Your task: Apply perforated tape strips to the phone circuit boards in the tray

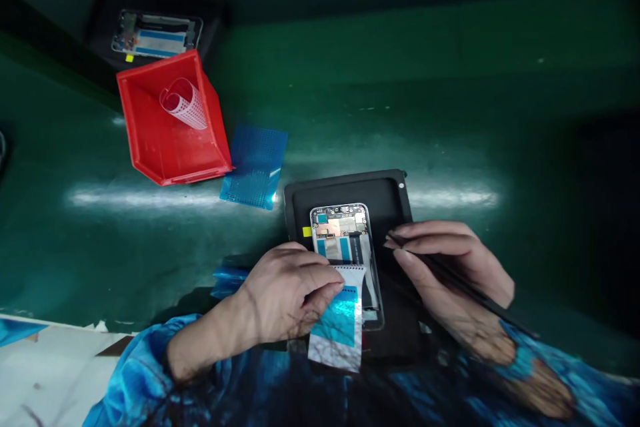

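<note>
Left hand pinched film, peeling it off phone; right hand gripped tool; next needed slow pull

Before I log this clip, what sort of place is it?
Probably a phone assembly or repair bench: an opened phone chassis sits in a black fixture tray on a green mat, with a second one farther back and a red plastic bin of curled backing film.
</note>
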### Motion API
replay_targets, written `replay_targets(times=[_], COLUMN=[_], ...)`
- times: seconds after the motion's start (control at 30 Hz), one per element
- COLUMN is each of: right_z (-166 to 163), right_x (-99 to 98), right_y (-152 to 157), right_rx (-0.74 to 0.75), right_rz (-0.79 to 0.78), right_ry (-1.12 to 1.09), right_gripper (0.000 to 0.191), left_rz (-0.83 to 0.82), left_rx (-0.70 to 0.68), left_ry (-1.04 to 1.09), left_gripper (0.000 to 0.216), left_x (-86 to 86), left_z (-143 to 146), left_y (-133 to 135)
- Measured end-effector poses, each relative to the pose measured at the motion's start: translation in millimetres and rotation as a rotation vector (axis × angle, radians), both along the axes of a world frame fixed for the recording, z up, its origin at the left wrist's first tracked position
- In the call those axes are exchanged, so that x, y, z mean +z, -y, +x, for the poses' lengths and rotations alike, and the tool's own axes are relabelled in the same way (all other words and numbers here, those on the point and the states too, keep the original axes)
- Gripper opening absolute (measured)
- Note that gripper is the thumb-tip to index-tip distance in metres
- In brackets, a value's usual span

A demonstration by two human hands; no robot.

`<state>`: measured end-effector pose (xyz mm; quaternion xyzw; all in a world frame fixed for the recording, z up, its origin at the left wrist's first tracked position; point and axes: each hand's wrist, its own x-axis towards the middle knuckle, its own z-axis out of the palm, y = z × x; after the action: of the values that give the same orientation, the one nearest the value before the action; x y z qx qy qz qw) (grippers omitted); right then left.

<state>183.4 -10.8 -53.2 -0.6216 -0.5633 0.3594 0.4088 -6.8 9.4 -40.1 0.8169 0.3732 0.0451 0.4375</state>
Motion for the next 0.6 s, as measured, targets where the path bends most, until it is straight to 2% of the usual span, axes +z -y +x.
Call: replay_targets(times=[0.23,0.6], right_z=[-4.6,-5.2], right_x=[-0.8,-5.0], right_y=[-2.9,-4.1], right_rx=[-0.035,-0.024], right_rz=[-0.085,-0.1], right_ry=[-0.032,-0.047], right_gripper=[0.017,0.022], left_rz=[0.003,-0.021], left_rx=[0.019,0.014], left_ry=[0.015,0.007], left_gripper=[0.014,0.014], left_x=[-2.0,-4.4], left_z=[1.0,0.2], left_y=[0.8,1.8])
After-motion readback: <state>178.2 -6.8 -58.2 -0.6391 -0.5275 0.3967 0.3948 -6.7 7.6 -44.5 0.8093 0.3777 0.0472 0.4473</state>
